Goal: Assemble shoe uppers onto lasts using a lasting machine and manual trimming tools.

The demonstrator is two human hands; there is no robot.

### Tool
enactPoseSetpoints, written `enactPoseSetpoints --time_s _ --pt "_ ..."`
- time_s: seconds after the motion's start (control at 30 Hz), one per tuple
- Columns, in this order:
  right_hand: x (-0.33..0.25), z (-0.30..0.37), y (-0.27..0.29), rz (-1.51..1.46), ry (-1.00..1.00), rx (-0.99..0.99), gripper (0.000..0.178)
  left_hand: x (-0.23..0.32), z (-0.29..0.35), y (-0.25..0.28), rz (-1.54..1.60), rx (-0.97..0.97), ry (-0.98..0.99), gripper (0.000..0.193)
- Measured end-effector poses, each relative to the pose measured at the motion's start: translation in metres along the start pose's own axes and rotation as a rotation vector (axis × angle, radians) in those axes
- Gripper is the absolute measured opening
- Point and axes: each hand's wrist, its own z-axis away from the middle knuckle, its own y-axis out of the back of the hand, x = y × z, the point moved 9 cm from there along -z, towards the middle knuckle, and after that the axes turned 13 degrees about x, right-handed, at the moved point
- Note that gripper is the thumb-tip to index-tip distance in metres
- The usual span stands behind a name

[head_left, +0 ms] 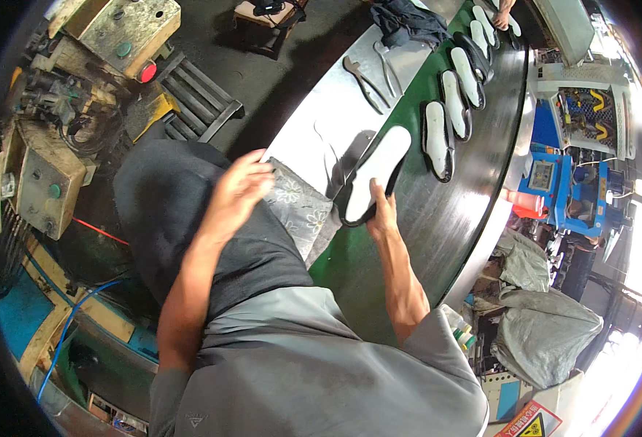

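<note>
My right hand grips a black shoe at its near end, the thumb lying on the white underside that faces up. The shoe is tilted over the inner edge of the conveyor, beside a metal shelf. My left hand is off to the left, above my knee, with its fingers stretched out and nothing seen in them. Between the hands, a grey flower-patterned cloth lies over my leg against the shelf. A thin metal tool rests on the shelf by the shoe.
Dark pincers and lighter pliers lie farther up the shelf, near a dark garment. Several black shoes with white undersides, one a shoe, line the green conveyor. Another person's hand is at the far end. Machinery stands left.
</note>
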Motion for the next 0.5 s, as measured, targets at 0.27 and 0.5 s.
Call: enactPoseSetpoints --time_s 0.27,0.5 --pt "0.002 0.167 -0.247 0.032 -0.041 -0.392 0.076 0.067 0.010 0.039 -0.143 0.289 -0.391 0.057" --pt "0.041 0.252 -0.321 0.333 -0.161 -0.768 0.097 0.086 0.117 0.151 -0.252 0.463 -0.373 0.058"
